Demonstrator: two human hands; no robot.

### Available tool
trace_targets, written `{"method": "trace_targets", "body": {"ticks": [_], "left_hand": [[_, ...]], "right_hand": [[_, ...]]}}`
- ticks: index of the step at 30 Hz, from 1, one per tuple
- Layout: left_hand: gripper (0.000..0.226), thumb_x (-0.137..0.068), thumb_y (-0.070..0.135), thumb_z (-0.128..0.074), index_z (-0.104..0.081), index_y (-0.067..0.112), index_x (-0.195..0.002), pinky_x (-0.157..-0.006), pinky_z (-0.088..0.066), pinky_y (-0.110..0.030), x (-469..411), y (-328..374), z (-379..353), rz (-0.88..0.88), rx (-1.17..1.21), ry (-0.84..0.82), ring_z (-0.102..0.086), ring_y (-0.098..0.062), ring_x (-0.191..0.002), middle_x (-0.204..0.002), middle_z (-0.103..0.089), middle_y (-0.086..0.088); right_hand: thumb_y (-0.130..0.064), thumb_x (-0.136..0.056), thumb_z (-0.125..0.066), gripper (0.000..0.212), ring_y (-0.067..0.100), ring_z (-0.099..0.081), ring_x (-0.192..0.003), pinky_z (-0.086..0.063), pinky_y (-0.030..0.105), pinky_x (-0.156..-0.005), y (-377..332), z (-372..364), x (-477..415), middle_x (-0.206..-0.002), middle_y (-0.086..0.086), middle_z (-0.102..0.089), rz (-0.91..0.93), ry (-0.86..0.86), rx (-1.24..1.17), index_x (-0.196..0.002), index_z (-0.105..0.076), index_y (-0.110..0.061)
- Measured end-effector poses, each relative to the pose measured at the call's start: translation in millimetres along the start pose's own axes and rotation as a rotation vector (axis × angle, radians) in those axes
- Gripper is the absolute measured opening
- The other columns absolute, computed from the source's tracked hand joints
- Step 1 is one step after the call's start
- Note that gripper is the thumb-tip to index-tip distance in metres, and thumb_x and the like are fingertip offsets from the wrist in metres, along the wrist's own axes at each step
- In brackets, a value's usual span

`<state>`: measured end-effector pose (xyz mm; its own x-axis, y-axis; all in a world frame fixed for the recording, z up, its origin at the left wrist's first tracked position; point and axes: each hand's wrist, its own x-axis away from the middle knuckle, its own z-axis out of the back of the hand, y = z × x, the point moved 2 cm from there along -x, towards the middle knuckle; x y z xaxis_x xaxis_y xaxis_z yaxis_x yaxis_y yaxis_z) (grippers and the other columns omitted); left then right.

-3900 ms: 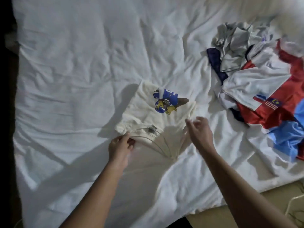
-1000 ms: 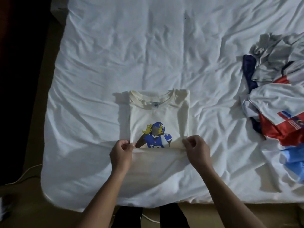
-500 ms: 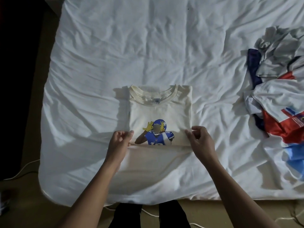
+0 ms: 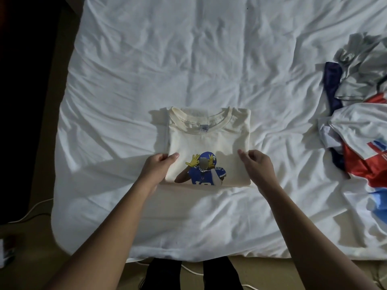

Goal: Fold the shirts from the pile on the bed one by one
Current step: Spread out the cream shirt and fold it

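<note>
Folded shirt: a cream cotton T-shirt (image 4: 209, 141), folded into a neat rectangle, lies flat on the bed near the middle of the view, ribbed collar (image 4: 201, 120) at its 12 o'clock edge.
Print: a blue-and-yellow football player figure (image 4: 204, 172) sits at the shirt's 6 o'clock end, cut off by the bottom fold.
Left hand: the left hand (image 4: 159, 170) lies at the shirt's 8 o'clock corner, thumb tip resting on the cloth and fingers curled at the side edge; whether it pinches the edge, I cannot tell.
Right hand: the right hand (image 4: 258, 166) is at the shirt's 4 o'clock corner, fingers loosely bent and relaxed, holding nothing; its fingertips are over the shirt's right edge and cast a shadow on the cloth.
Bed: a wrinkled white sheet (image 4: 188, 59) covers the mattress under everything.
Pile: a heap of unfolded shirts (image 4: 360, 122) lies well apart at 3 o'clock from the folded one, with a grey top (image 4: 360, 76), a navy piece (image 4: 333, 84) and a red, white and blue jersey (image 4: 360, 164).
Floor: a tan floor (image 4: 27, 248) at 7 o'clock carries a thin white cable (image 4: 31, 212).
Legs: dark trouser legs (image 4: 163, 273) stand at 6 o'clock against the bed's near edge.
</note>
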<state>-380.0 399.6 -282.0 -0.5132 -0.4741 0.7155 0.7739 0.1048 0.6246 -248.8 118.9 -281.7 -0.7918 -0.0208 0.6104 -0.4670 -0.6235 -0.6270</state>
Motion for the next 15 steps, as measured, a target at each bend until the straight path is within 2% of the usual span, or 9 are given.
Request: {"method": "trace_targets", "body": {"ticks": [2, 4, 6, 8, 10, 13, 15], "left_hand": [[0.027, -0.089, 0.038, -0.08, -0.073, 0.011, -0.089, -0.072, -0.046, -0.03, -10.1, 5.3, 0.6, 0.045, 0.106, 0.05, -0.064, -0.02, -0.079, -0.076, -0.07, 0.006], [0.025, -0.086, 0.033, -0.083, -0.069, 0.013, -0.081, -0.06, -0.04, -0.028, -13.4, 7.8, 2.9, 0.067, 0.265, 0.085, -0.049, -0.016, -0.059, -0.056, -0.055, 0.008], [0.03, -0.085, 0.032, -0.084, -0.063, 0.013, -0.079, -0.057, -0.035, -0.027, -12.8, 5.0, 2.7, 0.043, 0.316, 0.112, -0.038, -0.012, -0.055, -0.052, -0.045, 0.009], [0.032, -0.085, 0.033, -0.085, -0.061, 0.013, -0.081, -0.064, -0.039, -0.028, -9.6, -1.4, -0.2, 0.009, 0.249, 0.116, -0.046, -0.012, -0.063, -0.06, -0.053, 0.01], [0.03, -0.086, 0.037, -0.083, -0.065, 0.013, -0.088, -0.074, -0.045, -0.029, -11.7, -4.8, -2.1, 0.018, 0.19, 0.078, -0.056, -0.014, -0.077, -0.077, -0.064, 0.006], [0.027, -0.093, 0.04, -0.075, -0.071, 0.014, -0.101, -0.092, -0.054, -0.036, -25.8, 7.5, -1.5, 0.071, 0.202, -0.018, -0.071, -0.02, -0.1, -0.103, -0.076, -0.004], [0.032, -0.096, 0.03, -0.072, -0.07, 0.005, -0.116, -0.104, -0.053, -0.045, -34.4, 18.8, -3.2, 0.128, 0.31, -0.06, -0.072, -0.027, -0.11, -0.113, -0.076, -0.011]], "right_hand": [[-0.043, -0.096, -0.066, 0.029, 0.023, -0.062, -0.083, -0.046, 0.034, -0.069, -4.7, -1.4, -6.6, -0.081, 0.0, -0.068, -0.009, -0.006, 0.021, -0.081, -0.067, -0.019], [-0.04, -0.096, -0.068, 0.025, 0.023, -0.062, -0.083, -0.044, 0.032, -0.066, -3.4, -0.7, -10.9, -0.081, -0.001, -0.069, -0.019, -0.001, 0.025, -0.082, -0.069, -0.019], [-0.039, -0.094, -0.071, 0.024, 0.019, -0.06, -0.077, -0.042, 0.03, -0.061, 0.2, 0.7, -11.8, -0.078, -0.002, -0.068, -0.015, 0.005, 0.025, -0.082, -0.069, -0.019], [-0.039, -0.092, -0.074, 0.022, 0.016, -0.063, -0.076, -0.043, 0.028, -0.061, 1.8, 0.8, -11.1, -0.079, -0.004, -0.07, -0.008, -0.002, 0.014, -0.083, -0.07, -0.019], [-0.042, -0.089, -0.077, 0.023, 0.015, -0.067, -0.077, -0.047, 0.029, -0.063, 1.1, 0.2, -13.2, -0.081, -0.005, -0.074, -0.003, -0.01, 0.003, -0.085, -0.072, -0.02], [-0.054, -0.091, -0.069, 0.044, 0.017, -0.061, -0.067, -0.046, 0.032, -0.062, -6.3, -0.4, -21.4, -0.07, -0.004, -0.068, 0.008, 0.005, 0.003, -0.08, -0.07, -0.012], [-0.059, -0.093, -0.062, 0.055, 0.019, -0.055, -0.064, -0.043, 0.034, -0.06, -13.8, -2.4, -26.8, -0.068, 0.003, -0.063, 0.016, 0.019, 0.025, -0.078, -0.066, -0.007]]}}
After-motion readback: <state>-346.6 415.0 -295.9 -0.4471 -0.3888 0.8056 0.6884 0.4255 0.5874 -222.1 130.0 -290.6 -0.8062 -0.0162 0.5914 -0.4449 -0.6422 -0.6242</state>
